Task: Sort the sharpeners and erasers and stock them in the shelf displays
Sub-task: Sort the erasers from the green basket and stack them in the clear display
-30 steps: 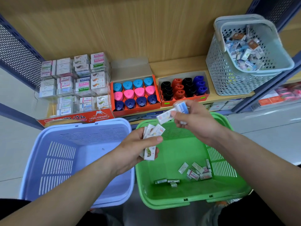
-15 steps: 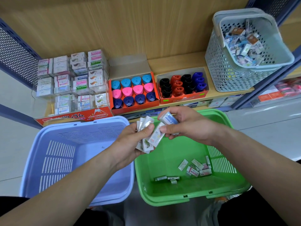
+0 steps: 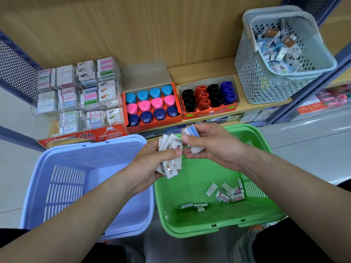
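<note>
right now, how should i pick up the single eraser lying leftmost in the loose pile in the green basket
Pinch the eraser across its two long edges, coming straight down from above. It lies flat and slanted on the floor of the green basket, with bare floor along both long edges leaving room to pinch. The basket's walls likely rule out coming in sideways.

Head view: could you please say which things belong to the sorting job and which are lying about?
Job: white wrapped erasers in left hand; blue-labelled eraser in right hand; green plastic basket; clear acrylic eraser display; orange cardboard sharpener box.
Lying about: lilac plastic basket; red packets, lower shelf.
</note>
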Available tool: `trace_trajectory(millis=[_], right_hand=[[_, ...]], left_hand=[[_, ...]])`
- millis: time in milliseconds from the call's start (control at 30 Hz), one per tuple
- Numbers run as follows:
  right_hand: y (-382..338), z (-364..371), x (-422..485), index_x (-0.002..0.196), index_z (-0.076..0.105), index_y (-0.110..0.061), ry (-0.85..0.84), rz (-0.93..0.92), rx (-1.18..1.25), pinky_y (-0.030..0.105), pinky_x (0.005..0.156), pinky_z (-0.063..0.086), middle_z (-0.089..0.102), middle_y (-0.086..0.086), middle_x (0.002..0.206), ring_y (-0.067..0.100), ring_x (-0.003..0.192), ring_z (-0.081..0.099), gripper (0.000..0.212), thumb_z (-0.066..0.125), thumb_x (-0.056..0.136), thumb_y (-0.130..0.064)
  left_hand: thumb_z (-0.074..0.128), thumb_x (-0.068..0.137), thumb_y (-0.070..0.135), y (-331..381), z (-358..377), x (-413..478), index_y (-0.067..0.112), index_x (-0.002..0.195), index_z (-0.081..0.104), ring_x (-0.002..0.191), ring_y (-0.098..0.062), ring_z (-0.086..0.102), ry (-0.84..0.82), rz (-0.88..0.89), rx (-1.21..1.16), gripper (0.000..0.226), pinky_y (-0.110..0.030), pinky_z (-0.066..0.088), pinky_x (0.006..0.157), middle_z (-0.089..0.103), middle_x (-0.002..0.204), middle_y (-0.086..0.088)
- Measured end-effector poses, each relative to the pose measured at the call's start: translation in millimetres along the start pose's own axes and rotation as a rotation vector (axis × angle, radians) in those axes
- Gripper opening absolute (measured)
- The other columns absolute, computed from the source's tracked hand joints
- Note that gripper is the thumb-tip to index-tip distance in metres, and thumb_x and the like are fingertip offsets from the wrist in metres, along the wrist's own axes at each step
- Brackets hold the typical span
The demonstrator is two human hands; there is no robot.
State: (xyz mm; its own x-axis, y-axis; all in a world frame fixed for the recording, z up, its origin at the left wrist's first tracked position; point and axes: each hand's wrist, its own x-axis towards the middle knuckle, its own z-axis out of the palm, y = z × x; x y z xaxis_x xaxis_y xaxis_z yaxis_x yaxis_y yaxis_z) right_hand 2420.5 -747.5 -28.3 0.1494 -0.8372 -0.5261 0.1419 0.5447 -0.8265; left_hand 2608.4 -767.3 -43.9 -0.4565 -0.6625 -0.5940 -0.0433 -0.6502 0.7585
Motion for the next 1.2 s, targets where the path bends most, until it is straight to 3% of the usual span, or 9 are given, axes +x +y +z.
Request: trace_trajectory(millis=[67,167,367,533,633,867,1000,1200], right_hand=[[0,-2,3,0.116,0.063,0.000,0.031,0.060,0.099,0.039,0.087,0.061,0.069,0.016,0.103,0.026,0.089,0.073,0.023,0.065,0.096,-0.011],[2,-4,4,0.125,0.058,0.003,0.034,0.090,0.134,0.041,0.087,0.061,0.072,0.020,0.107,0.027,0.091,0.073,0.028,0.060,0.098,-0.006],[10,1,1,0.113,0.069,-0.011,0.015,0.028,-0.017,0.024,0.069,0.051,0.074,-0.002,0.090,0.009,0.077,0.065,0.018,0.057,0.101,-0.016],[13,7,1,0.121,0.066,0.000,-0.008,-0.017,0.073,0.025,0.073,0.057,0.071,0.015,0.109,0.018,0.089,0.066,0.025,0.056,0.101,-0.010],[16,8,3,0.121,0.066,0.000,0.011,-0.025,0.085,0.032,0.080,0.060,0.071,0.020,0.118,0.024,0.097,0.071,0.025,0.058,0.099,-0.009],[21,9,1,0.110,0.072,-0.009,0.120,-0.013,0.039,0.032,0.073,0.061,0.077,0.009,0.103,0.015,0.091,0.072,0.020,0.073,0.090,-0.010],[19,10,1,0.112,0.069,-0.005,0.137,-0.017,0.081,0.031,0.071,0.061,0.076,0.011,0.097,0.019,0.083,0.074,0.033,0.079,0.081,-0.004],[15,12,-1,0.115,0.066,-0.001,0.156,-0.019,0.045,0.031,0.068,0.061,0.073,0.018,0.109,0.020,0.086,0.075,0.042,0.084,0.077,-0.006]], left_hand=[[0.072,0.086,0.005,0,-1,1,0.013,0.107,0.067,0.072,-0.017,0.067,0.036,-0.003,-0.017,0.024,-0.033,0.058,0.065,0.077,0.097,-0.009],[0.071,0.087,0.006,-1,-3,3,0.012,0.105,0.067,0.066,-0.017,0.065,0.102,-0.008,-0.063,0.020,-0.031,0.057,0.061,0.072,0.083,-0.006],[0.071,0.084,0.015,-1,-5,3,0.009,0.111,0.067,0.072,-0.017,0.065,0.143,0.003,-0.123,0.028,-0.031,0.057,0.065,0.075,0.088,-0.004],[0.076,0.070,0.024,0,-5,3,0.009,0.116,0.068,0.072,-0.018,0.069,0.148,0.009,-0.140,0.050,-0.030,0.058,0.063,0.073,0.096,-0.010],[0.076,0.071,0.027,0,-4,3,0.010,0.115,0.068,0.072,-0.017,0.069,0.130,0.018,-0.125,0.048,-0.030,0.058,0.062,0.075,0.096,-0.009],[0.075,0.071,0.028,0,-2,4,0.014,0.106,0.069,0.070,-0.018,0.068,0.128,0.024,-0.093,0.038,-0.033,0.054,0.070,0.075,0.088,-0.005],[0.074,0.071,0.026,1,-1,4,0.015,0.104,0.069,0.068,-0.015,0.070,0.104,0.038,-0.092,0.035,-0.028,0.056,0.062,0.075,0.083,-0.002],[0.073,0.072,0.021,3,-3,4,0.015,0.100,0.068,0.068,-0.016,0.071,0.053,0.063,-0.107,0.030,-0.027,0.057,0.060,0.075,0.083,-0.004]])
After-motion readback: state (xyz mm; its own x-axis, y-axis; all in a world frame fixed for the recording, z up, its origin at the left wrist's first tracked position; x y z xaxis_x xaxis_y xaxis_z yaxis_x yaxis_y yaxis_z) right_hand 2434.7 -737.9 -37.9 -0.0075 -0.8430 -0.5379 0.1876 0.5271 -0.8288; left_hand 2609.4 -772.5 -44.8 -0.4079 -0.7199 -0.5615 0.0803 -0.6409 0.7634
